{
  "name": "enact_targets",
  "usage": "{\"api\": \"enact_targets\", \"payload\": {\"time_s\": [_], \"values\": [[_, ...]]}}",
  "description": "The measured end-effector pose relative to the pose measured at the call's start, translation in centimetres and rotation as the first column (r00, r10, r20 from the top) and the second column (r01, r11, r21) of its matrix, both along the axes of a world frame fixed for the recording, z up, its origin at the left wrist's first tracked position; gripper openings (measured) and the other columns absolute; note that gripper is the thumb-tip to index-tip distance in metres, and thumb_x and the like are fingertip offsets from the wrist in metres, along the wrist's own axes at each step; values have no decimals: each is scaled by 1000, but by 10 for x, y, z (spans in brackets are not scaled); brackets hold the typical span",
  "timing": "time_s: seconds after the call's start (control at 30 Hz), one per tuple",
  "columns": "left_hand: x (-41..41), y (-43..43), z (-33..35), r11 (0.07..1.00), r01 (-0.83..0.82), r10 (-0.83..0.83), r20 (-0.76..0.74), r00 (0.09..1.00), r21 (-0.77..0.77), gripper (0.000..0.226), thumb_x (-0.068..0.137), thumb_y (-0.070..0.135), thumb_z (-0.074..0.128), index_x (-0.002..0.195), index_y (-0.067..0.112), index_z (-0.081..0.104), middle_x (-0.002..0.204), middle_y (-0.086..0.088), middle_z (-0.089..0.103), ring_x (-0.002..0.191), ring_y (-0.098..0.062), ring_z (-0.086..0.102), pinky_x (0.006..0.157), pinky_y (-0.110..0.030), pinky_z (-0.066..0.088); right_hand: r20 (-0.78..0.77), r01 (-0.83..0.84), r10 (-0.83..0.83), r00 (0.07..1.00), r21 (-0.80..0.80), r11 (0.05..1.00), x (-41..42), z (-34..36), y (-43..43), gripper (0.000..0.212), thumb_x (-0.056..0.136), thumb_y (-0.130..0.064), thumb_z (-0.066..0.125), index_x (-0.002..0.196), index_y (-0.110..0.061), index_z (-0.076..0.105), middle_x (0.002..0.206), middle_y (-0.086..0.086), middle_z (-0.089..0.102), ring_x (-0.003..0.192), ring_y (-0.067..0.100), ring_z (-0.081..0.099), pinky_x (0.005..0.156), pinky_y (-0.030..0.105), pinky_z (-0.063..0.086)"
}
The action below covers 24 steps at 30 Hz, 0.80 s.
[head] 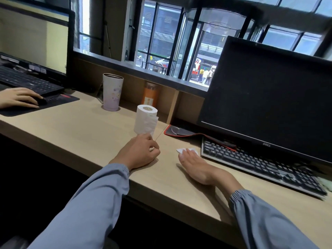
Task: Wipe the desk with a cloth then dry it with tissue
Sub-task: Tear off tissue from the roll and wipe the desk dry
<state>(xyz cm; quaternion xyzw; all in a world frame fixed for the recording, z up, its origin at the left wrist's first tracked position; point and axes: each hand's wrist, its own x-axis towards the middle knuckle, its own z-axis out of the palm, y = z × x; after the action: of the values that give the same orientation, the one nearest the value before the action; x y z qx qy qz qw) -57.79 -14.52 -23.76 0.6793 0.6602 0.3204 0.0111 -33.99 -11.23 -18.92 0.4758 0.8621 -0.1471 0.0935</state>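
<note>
A white tissue roll stands upright on the light wooden desk, just beyond my left hand. That hand rests on the desk with curled fingers, its fingertips touching the roll's base; whether it grips the roll is unclear. To the right, my right hand lies flat with straight fingers pressing a small white piece of tissue onto the desk, close to the keyboard's left end. No cloth is in sight.
A black monitor and keyboard fill the right side, with a red-edged mouse pad beside them. A white tumbler and an orange bottle stand at the back. Another person's hand holds a mouse at left.
</note>
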Motion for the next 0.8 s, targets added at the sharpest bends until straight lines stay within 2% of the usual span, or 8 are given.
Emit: {"api": "enact_targets", "payload": {"time_s": [0.03,0.17,0.3,0.37,0.47,0.57,0.7,0.8], "values": [[0,0,0,1000,0,0,0,1000,-1,27,98,38,56,113,31,78,115,12,59,108,-11,55,97,-29,48,-11,6,-6,1000,9,1000,-1,-2,3,64,111,-47,9,164,-15,-6,171,6,-16,156,20,-20,121,32,-10],[0,1,-1,1000,-3,3,6,1000,8,27,98,38,57,112,30,79,112,11,60,105,-10,55,97,-32,50,4,15,-15,1000,25,1000,3,-15,2,79,104,-65,6,164,-17,-10,171,0,-19,155,15,-22,125,37,-8],[-1,2,-1,1000,5,-5,2,1000,1,29,98,40,57,113,28,79,112,11,59,103,-10,55,94,-32,50,17,-21,21,1000,-2,1000,10,-2,-9,62,112,-44,9,164,-13,-7,172,4,-14,156,18,-18,122,32,-7],[-2,2,-2,1000,1,-1,-2,1000,1,29,98,40,57,114,28,79,113,11,59,104,-10,55,95,-32,50,-19,23,-24,1000,-22,999,7,-1,4,62,111,-47,6,165,-19,-6,172,4,-14,157,19,-18,124,37,-6],[0,0,-1,1000,-6,6,-19,1000,-1,30,99,41,57,116,29,78,116,10,60,107,-11,54,97,-32,50,-13,101,-100,995,47,994,-2,-12,21,80,101,-66,2,166,-18,-1,173,5,-9,158,21,-14,128,44,-1],[2,-1,0,1000,-14,14,-39,999,3,30,99,41,57,117,29,77,119,9,61,108,-11,53,99,-32,49,-47,153,-149,988,96,984,-4,-24,20,91,98,-74,5,165,-13,-2,173,4,-9,158,21,-12,127,43,-2],[1,1,-1,1000,-15,15,-35,999,2,29,99,41,57,116,29,77,117,10,60,107,-11,53,97,-32,49,-52,44,-37,998,130,991,10,-37,14,115,79,-91,-10,159,-13,18,170,6,9,158,23,3,127,50,11],[1,2,-1,1000,-15,15,-21,1000,0,30,98,41,56,115,30,78,115,10,59,107,-11,53,98,-34,50,3,-8,7,1000,107,994,12,-37,31,128,64,-94,-22,158,-16,15,167,10,14,156,29,5,126,52,13]]}}
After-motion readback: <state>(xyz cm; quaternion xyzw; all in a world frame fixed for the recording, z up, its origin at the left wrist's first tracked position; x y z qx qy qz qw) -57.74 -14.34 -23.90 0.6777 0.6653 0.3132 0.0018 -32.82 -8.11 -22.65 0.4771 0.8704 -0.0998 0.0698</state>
